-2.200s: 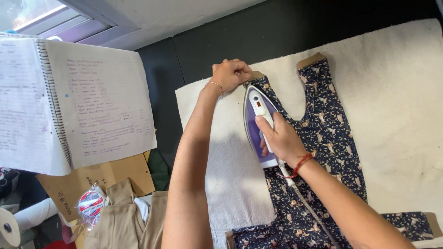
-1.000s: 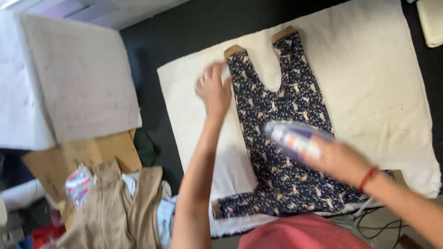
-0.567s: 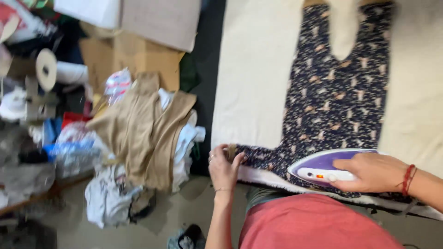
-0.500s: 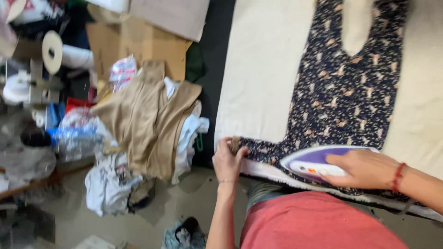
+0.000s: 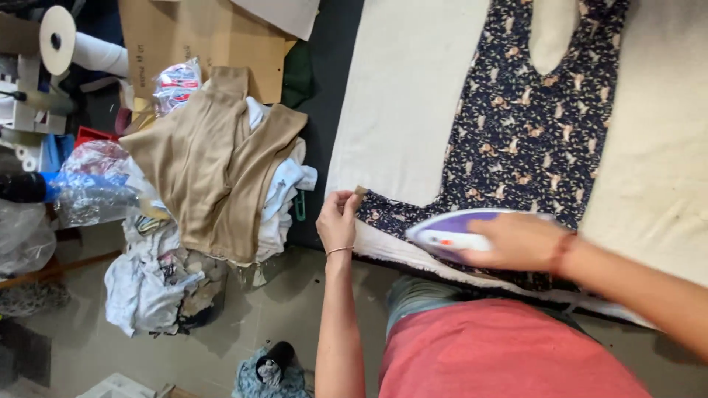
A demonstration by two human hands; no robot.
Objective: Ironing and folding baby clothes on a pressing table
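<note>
Left hand: your left hand [image 5: 338, 221] sits centre-left of frame, thumb and fingers pinched shut on the sleeve tip [image 5: 363, 193] of the garment, at the pad's left edge.
Right hand: your right hand [image 5: 520, 242] is lower right of centre, fingers curled closed round the handle of the iron [image 5: 446, 230]; wrist has a red thread band [image 5: 562, 253]. Slight blur, so finger detail is soft.
Iron: purple and white, flat on the sleeve, nose pointing left toward your left hand; near it but apart.
Garment: dark navy printed garment [image 5: 527, 140] lies flat on the pad, running from top right of frame down to the centre, w/ one sleeve stretched left along the lower edge of the pad.
Pad: cream ironing pad [image 5: 402, 96] fills upper right; a dark strip [image 5: 335, 66] runs along its left side.
Clothes pile: tan garment [image 5: 210, 158] draped over white clothes [image 5: 287, 184], left of centre, just left of your left hand.
Cardboard: brown sheet [image 5: 199, 40] at top, behind the pile.
Clutter far left: white roll [image 5: 63, 37] upper left; crinkled clear plastic bags [image 5: 92, 184] mid-left; white rags [image 5: 144, 284] on the floor below the pile.
Floor: grey floor [image 5: 243, 324] bottom left, w/ a small dark object on blue cloth [image 5: 271, 365] at bottom centre.
Body: your red shirt [image 5: 501, 354] fills bottom right centre.
</note>
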